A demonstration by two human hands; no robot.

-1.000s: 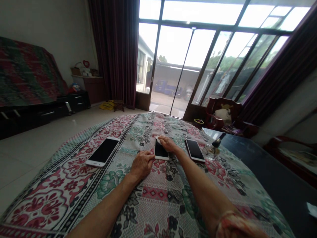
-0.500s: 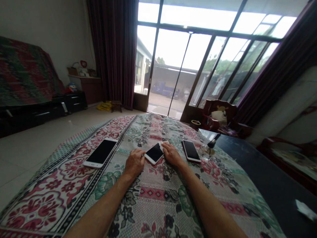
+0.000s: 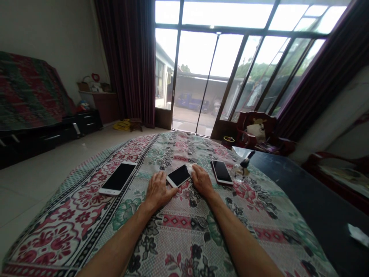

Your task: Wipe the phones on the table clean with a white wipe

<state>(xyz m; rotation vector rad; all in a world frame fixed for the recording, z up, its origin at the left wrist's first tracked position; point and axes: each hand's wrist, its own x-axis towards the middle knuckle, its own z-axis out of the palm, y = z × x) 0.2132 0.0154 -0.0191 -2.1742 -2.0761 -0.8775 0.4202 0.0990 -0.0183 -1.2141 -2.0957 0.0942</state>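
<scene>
In the middle of the tablecloth lies a white smartphone (image 3: pixel 179 176) with a dark screen, set at an angle. My left hand (image 3: pixel 159 189) steadies it from the left, the thumb along its near corner and the fingers by its left edge. At the opposite edge, my right hand (image 3: pixel 202 181) is closed on a white tissue (image 3: pixel 189 168), mostly hidden under the fingers. A larger white smartphone (image 3: pixel 118 178) lies face up to the left. Another smartphone (image 3: pixel 221 172), with a reddish edge, rests right of my right hand.
A clear spray bottle (image 3: pixel 240 174) with a black nozzle stands beyond the right phone. The flowered tablecloth (image 3: pixel 184 231) covers the round table. Crumpled white paper (image 3: pixel 358 234) lies on the dark surface at right. A wooden chair (image 3: pixel 255 129) stands near the glass doors.
My left hand has shifted its hold: its thumb now stretches along the phone's near corner. The phone has turned slightly. My right hand stays at the right edge with the tissue.
</scene>
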